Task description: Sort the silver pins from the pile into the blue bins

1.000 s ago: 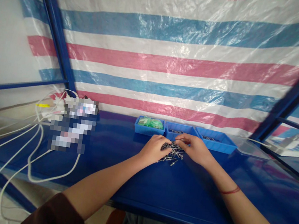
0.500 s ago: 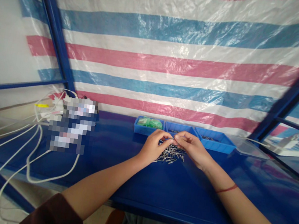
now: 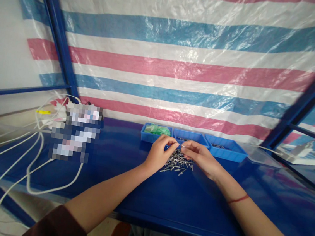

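Note:
Over a loose pile of silver blind rivets (image 3: pixel 179 163), my left hand (image 3: pixel 159 154) and my right hand (image 3: pixel 201 158) face each other with fingertips pinched. A thin metal blind rivet (image 3: pixel 180 145) spans the small gap between them, one end at each hand's fingertips. Part of it is hidden by the fingers. The pile lies on the blue table (image 3: pixel 164 197), just below and between my hands.
Behind my hands stand three blue bins: the left bin (image 3: pixel 149 137) holds green plastic packets, the middle bin (image 3: pixel 177 133) and right bin (image 3: pixel 228 153) hold small metal pieces. A clear lid (image 3: pixel 267 157) lies at right. White cables (image 3: pixel 42 148) trail over the table's left side.
My fingertips have drawn slightly apart, so the thin rivet between them now shows. More of the pile is visible beneath. The bins and cables have stayed put.

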Motion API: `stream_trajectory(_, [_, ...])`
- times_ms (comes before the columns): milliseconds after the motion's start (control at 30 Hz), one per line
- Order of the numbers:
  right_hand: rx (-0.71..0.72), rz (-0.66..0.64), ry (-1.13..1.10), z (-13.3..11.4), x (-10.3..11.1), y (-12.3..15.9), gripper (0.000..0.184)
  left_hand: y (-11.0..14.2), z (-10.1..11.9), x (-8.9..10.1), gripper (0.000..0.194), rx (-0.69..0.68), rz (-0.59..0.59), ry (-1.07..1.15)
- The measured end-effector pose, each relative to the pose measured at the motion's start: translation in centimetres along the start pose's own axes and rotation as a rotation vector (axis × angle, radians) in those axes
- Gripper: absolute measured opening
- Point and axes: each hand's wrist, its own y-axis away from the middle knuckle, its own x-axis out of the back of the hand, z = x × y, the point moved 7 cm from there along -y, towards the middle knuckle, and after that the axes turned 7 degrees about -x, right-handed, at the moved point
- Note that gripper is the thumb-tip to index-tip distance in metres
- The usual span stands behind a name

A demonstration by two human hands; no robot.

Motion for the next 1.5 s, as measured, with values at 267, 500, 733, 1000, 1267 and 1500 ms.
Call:
stream_trajectory(267, [0.251, 0.183, 0.286, -1.9, 0.5, 0.3, 0.029, 0.4, -1.9, -0.9, 0.012, 0.106, -0.039, 0.039])
stream_trajectory(500, [0.411, 0.341, 0.615, -3.6, 1.1, 1.4, 0.022, 1.0, -3.2, -2.5, 0.013, 0.202, -0.176, 0.099])
stream_trajectory(733, [0.240, 0.882, 0.723, -2.9, 11.1, 2.0, 0.026, 1.5, -3.9, -2.8, 0.025, 0.293, -0.198, 0.050])
stream_trajectory(1000, [0.189, 0.695, 1.054, -2.0, 11.4, 0.6, 0.024, 1.8, -3.9, -3.1, 0.022, 0.255, -0.264, -0.033])
stream_trajectory(1267, [0.309, -0.044, 0.903, -0.4, 0.3, 0.0, 0.030, 1.9, -4.9, -3.1, 0.030, 0.290, -0.235, -0.007])
stream_trajectory(1500, [0.300, -0.005, 0.945, 0.6, -0.4, -0.8, 0.018, 2.0, -5.1, -3.4, 0.029, 0.299, -0.228, 0.021])
